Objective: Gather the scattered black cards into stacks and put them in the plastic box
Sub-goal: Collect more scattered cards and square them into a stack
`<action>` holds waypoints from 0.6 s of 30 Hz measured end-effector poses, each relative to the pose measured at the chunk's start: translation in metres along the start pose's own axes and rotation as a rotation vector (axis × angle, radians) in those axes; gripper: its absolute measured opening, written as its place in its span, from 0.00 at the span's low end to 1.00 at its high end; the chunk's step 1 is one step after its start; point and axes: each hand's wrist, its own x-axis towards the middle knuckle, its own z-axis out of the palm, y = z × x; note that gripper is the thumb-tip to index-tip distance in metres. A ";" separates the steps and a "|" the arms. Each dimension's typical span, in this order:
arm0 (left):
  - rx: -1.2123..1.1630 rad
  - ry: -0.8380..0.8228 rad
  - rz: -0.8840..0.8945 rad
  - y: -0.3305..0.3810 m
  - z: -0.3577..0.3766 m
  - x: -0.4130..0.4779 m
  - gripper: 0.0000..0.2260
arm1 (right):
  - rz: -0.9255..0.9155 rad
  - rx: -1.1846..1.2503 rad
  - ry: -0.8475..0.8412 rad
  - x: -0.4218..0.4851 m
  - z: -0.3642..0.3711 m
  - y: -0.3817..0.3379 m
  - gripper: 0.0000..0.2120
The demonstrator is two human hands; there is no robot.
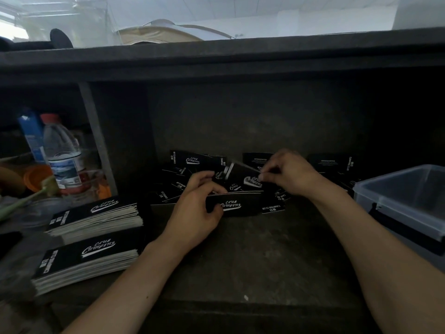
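Note:
Black cards with white "Club Camping" lettering lie scattered (192, 162) on the dark shelf in the middle. My left hand (197, 213) grips a thin stack of cards (236, 204) held flat just above the shelf. My right hand (289, 174) pinches a single card (240, 172) by its edge, tilted above the scatter. Two tall squared stacks of cards lie at the left, a far stack (96, 216) and a near stack (89, 259). The clear plastic box (407, 196) stands open at the right edge.
A water bottle (62, 155) with a red cap, a blue carton (32, 136) and an orange cup (37, 177) stand in the left compartment behind a grey divider (97, 138). A dark back wall closes the shelf.

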 end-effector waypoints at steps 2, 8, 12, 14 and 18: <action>0.006 0.006 -0.014 0.001 0.000 0.000 0.17 | -0.045 0.162 -0.129 -0.006 -0.002 -0.005 0.04; -0.078 -0.060 -0.088 0.009 -0.003 -0.002 0.22 | -0.006 0.549 -0.256 -0.012 0.011 -0.023 0.10; 0.024 -0.035 -0.029 0.009 -0.003 -0.003 0.15 | 0.176 0.262 -0.048 -0.001 0.023 -0.005 0.09; 0.061 -0.033 -0.006 0.007 -0.002 -0.003 0.13 | 0.255 -0.063 -0.112 -0.001 0.032 0.005 0.21; 0.082 -0.052 -0.030 0.005 0.000 -0.003 0.13 | 0.383 0.079 -0.089 0.003 0.037 0.012 0.30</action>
